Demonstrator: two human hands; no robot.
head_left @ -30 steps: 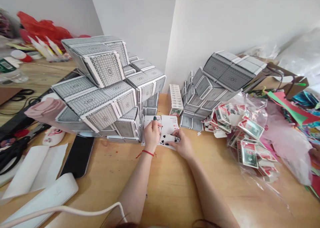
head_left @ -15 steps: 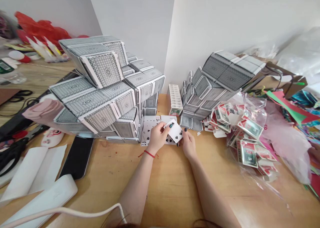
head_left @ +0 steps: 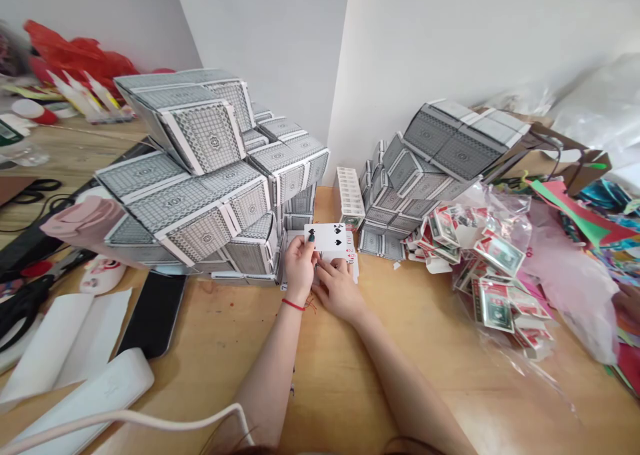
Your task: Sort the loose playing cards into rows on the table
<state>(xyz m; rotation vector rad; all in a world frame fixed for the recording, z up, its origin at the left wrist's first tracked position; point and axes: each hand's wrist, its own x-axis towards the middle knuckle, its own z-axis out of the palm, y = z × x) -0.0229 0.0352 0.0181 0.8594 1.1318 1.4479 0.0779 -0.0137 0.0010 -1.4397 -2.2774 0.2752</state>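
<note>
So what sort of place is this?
Probably a craft table, at home or in a workshop, I can't tell. Stacked blocks with card-back patterns, black scissors and the playing card in the left hand suggest it.

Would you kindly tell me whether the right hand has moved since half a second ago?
Yes, the right hand has moved leftward: it was to the right of the narrow pale carton and now sits roughly in front of it.

On our wooden counter (head_left: 215, 368) we see playing cards (head_left: 351, 255), a black smartphone (head_left: 153, 315), and two stacks of card-covered blocks (head_left: 200, 205) flanking a row of card packs (head_left: 349, 196).
</note>
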